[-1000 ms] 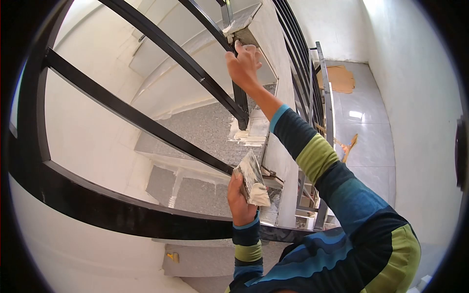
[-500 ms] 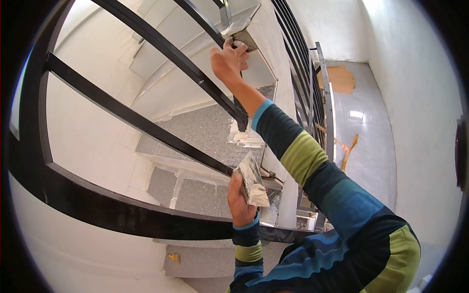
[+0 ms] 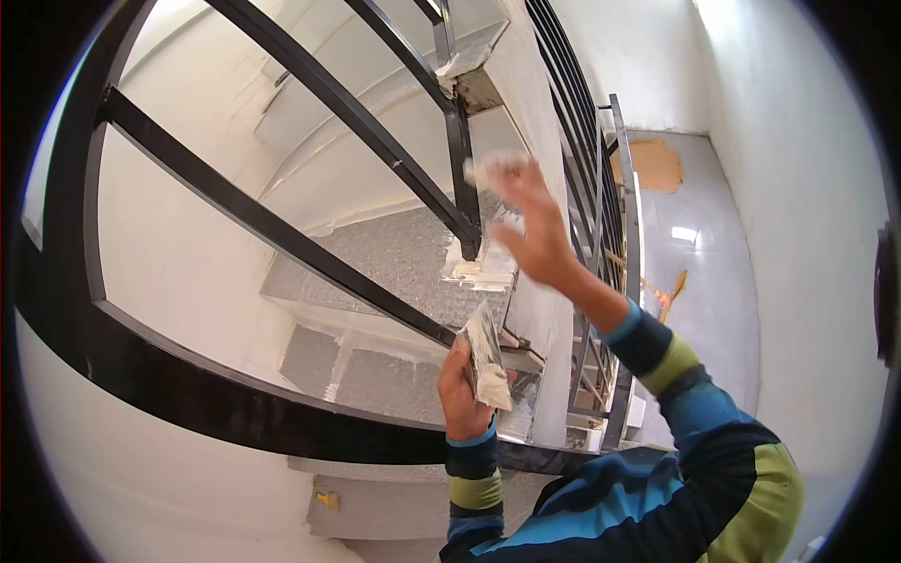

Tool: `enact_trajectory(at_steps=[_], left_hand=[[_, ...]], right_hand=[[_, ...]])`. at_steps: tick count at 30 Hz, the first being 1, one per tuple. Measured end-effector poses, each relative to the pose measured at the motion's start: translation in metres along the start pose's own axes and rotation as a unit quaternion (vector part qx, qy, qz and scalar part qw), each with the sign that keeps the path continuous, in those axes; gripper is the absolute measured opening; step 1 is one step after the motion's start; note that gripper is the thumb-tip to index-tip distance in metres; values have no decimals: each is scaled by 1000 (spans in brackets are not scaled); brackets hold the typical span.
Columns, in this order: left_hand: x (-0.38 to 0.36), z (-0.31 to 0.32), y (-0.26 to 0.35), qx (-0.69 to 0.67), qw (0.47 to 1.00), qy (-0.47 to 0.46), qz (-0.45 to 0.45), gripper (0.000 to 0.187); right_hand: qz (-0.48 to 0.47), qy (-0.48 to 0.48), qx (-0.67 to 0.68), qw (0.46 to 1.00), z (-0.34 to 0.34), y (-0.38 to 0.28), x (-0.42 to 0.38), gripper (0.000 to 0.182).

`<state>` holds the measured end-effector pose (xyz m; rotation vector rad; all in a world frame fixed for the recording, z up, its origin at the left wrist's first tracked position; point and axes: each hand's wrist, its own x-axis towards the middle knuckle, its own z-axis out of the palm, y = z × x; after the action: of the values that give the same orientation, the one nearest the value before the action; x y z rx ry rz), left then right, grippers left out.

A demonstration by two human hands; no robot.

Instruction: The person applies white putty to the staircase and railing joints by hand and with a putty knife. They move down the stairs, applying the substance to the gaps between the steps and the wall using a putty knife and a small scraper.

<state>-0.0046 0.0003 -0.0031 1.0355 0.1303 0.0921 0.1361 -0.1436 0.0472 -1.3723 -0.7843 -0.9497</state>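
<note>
My left hand (image 3: 460,394) holds a flat plate (image 3: 486,361) smeared with white paste, beside the lower end of a black railing bar. Blurred by motion, my right hand (image 3: 530,216) is raised over the stair edge with its fingers apart. Something whitish shows at its fingertips, too smeared to identify. White paste (image 3: 465,270) lies round the foot of a black post (image 3: 462,178) on the grey speckled tread (image 3: 375,253). Higher up, the step corner (image 3: 479,91) is rough and has paste on its top.
A thick black handrail (image 3: 225,399) curves across the near side, with slanted bars beyond it. Another railing (image 3: 619,281) runs down at the right, beside a grey floor (image 3: 704,253) with a tan patch (image 3: 657,164). A yellow object (image 3: 328,500) lies on a lower step.
My right hand has left the upper step corner and moved down and right, its fingers now spread. My left hand still holds the plate, nearly in place.
</note>
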Motion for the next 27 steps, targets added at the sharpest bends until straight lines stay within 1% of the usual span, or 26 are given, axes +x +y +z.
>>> enact_trajectory(at_steps=[1,2,3,4,5,6,7,8,9,10,11,12,13,15,16,17,19,21,22,24,25,27], left_hand=[[1,0,0,-4,1000,0,2,42],[1,-1,-1,-27,1000,-6,-14,40],[2,-1,-2,-48,998,-14,-30,38],[1,-1,-2,-49,998,-11,-31,38],[1,0,-2,-51,998,-30,-37,35],[0,0,-1,-52,996,-49,-45,32],[0,-2,-2,-48,997,-47,-48,32],[1,-5,-3,-59,995,-59,-56,30],[2,-5,-3,-70,993,-72,-64,28],[2,-3,-3,-70,993,-71,-64,28],[2,2,-1,-71,994,-43,-66,26],[1,4,0,-72,995,-15,-69,25],[0,-1,0,-73,995,-15,-68,25],[1,-13,0,-118,987,-93,-59,21],[1,-7,0,-103,991,-69,-44,20],[0,-4,0,-103,991,-69,-47,20],[0,-1,0,-51,998,-3,-29,21],[2,-2,-2,-56,998,-2,-29,22],[2,-3,-2,-62,998,-2,-27,23],[2,-1,-2,-63,998,2,-22,24],[3,0,-2,-69,997,5,-19,24],[2,0,-1,-71,997,2,-19,25]], right_hand=[[-21,-68,4,997,-15,-20,-14,60],[-67,-108,-50,991,-23,-33,-26,63],[-87,-178,-80,977,-32,-46,-37,66],[-90,-240,-88,963,-38,-55,-44,61],[-87,-239,-86,963,-39,-60,-50,61],[-112,-284,-104,947,-40,-64,-57,57],[-136,-328,-120,927,-41,-66,-62,54],[-157,-322,-138,923,-42,-65,-64,48],[-155,-320,-137,924,-45,-64,-64,48],[-191,-317,-140,918,-49,-62,-62,46],[-229,-315,-143,910,-54,-59,-59,45],[-239,-314,-153,906,-57,-56,-56,44],[-240,-316,-152,905,-57,-53,-51,44],[-214,-307,-225,900,-58,-44,-33,46],[-142,-274,-215,927,-53,-33,-23,49],[-67,-239,-203,947,-42,-18,-13,52],[24,-121,-193,973,-19,16,14,56],[21,-11,-210,977,7,54,41,54],[21,-8,-209,978,18,67,53,54],[73,40,-241,967,34,88,73,54],[71,39,-240,967,39,94,80,54],[120,62,-250,959,47,100,90,55]])
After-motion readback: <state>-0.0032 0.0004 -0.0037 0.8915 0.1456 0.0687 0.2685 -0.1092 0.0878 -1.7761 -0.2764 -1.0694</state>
